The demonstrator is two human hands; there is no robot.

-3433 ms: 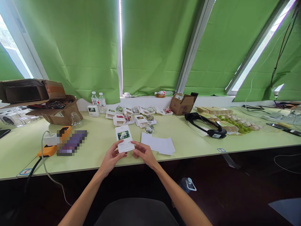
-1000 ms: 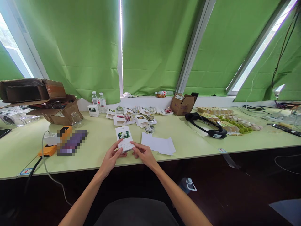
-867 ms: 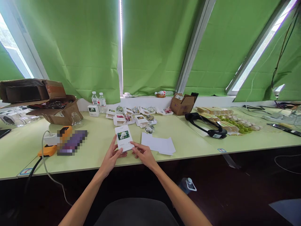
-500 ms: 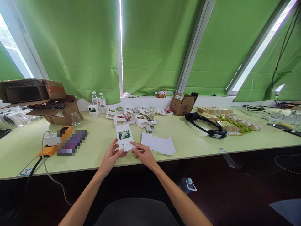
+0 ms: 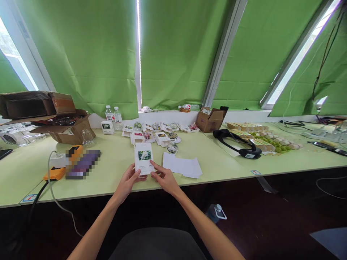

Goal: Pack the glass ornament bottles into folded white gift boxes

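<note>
- Carton (image 5: 144, 167), flower face toward me, at table (image 5: 105, 177) front edge.
- My left hand (image 5: 129, 181) grips lower left, thumb on front.
- My right hand (image 5: 167, 183) angled in, index at right edge; can't tell if gripping.
- Paper (image 5: 185, 167) lies right.

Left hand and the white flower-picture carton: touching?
Touching. The head view shows the left hand's thumb lying over the lower left corner of the white flower-picture carton's front face.
</note>
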